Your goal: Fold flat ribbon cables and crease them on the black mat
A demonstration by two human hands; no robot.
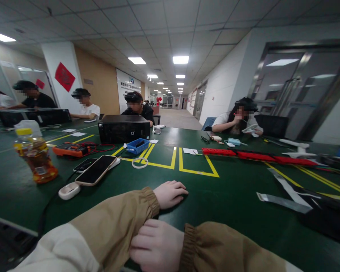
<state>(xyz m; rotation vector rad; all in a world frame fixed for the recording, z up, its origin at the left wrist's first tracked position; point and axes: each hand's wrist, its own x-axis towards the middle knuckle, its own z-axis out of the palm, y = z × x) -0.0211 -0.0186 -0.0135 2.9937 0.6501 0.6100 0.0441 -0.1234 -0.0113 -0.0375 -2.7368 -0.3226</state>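
Observation:
My left hand (170, 194) lies palm down on the green table (229, 196), fingers loosely curled, holding nothing. My right hand (155, 245) rests across my left forearm near the wrist, its fingers together and curved over the tan sleeve (116, 223). My arms are crossed at the table's near edge. Nearest my left hand, to its left, are a smartphone (96, 170) lying face up on a white block and a white earbud case (69, 190).
A bottle of amber drink (35, 155) stands at the left. Farther back are an orange multimeter (69, 149), a blue tray (137, 146), a white ring (139, 163), a black box (124, 128) and a long red power strip (257, 155). Several people sit around the table.

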